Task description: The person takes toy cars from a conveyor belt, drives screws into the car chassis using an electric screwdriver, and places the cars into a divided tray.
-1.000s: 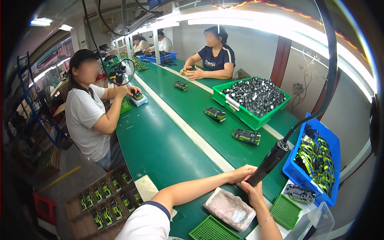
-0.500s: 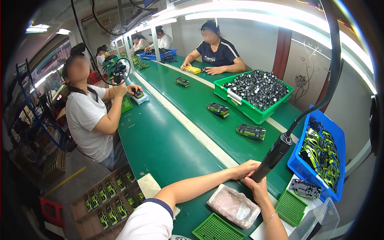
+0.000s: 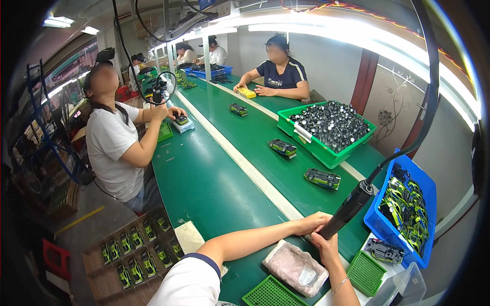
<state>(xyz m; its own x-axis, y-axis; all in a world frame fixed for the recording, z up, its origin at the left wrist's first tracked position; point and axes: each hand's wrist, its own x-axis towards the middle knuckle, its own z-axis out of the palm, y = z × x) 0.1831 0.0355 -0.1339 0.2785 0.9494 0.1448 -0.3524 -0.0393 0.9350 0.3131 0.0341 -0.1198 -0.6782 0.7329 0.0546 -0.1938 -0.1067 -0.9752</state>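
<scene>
My right hand (image 3: 325, 249) is wrapped round the lower part of a black corded electric screwdriver (image 3: 349, 208), which leans with its cable end up and to the right. Close against its lower end is my left hand (image 3: 312, 223), its fingers curled and partly hidden behind the tool. What they pinch, if anything, does not show. Just below both hands lies a worn pinkish pad (image 3: 295, 268) on the green table. Beyond the screwdriver a black-and-green toy car (image 3: 322, 179) rests wheels up, with another toy car (image 3: 282, 148) farther off.
A green bin (image 3: 326, 161) of black-and-silver parts stands beyond; a blue bin (image 3: 372, 220) of green car shells is at right. Green perforated trays (image 3: 275, 293) and a car chassis (image 3: 384, 251) lie near. A box of cars (image 3: 97, 278) sits at lower left. Two co-workers (image 3: 115, 132) (image 3: 280, 76) work nearby.
The whole view has shifted slightly, with the far scene lower and more to the right. My hands keep their places at the screwdriver, which is little changed in tilt.
</scene>
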